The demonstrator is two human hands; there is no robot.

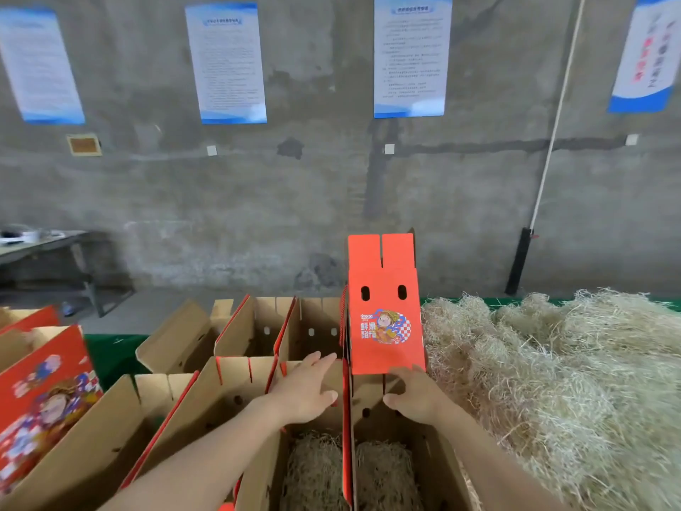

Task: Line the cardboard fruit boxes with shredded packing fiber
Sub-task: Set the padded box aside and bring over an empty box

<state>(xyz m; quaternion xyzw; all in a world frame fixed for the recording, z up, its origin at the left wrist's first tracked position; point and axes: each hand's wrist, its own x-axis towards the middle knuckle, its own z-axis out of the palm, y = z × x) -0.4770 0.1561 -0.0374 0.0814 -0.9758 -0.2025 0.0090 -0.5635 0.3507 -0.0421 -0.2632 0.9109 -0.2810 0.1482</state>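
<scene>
Two open cardboard fruit boxes stand side by side right below me, each holding shredded fiber: the left one's fiber (313, 470), the right one's fiber (387, 470). My left hand (306, 390) lies with straight fingers on the far flap of the left box (258, 470). My right hand (416, 394) grips the lower edge of the right box's upright red printed flap (385, 307). A big loose heap of pale shredded packing fiber (560, 370) lies on the table to the right.
More open cardboard boxes (258, 326) stand in rows behind and to the left, and a red printed box (40, 400) leans at far left. Green table cover (110, 352) shows between them. A concrete wall with posters rises behind.
</scene>
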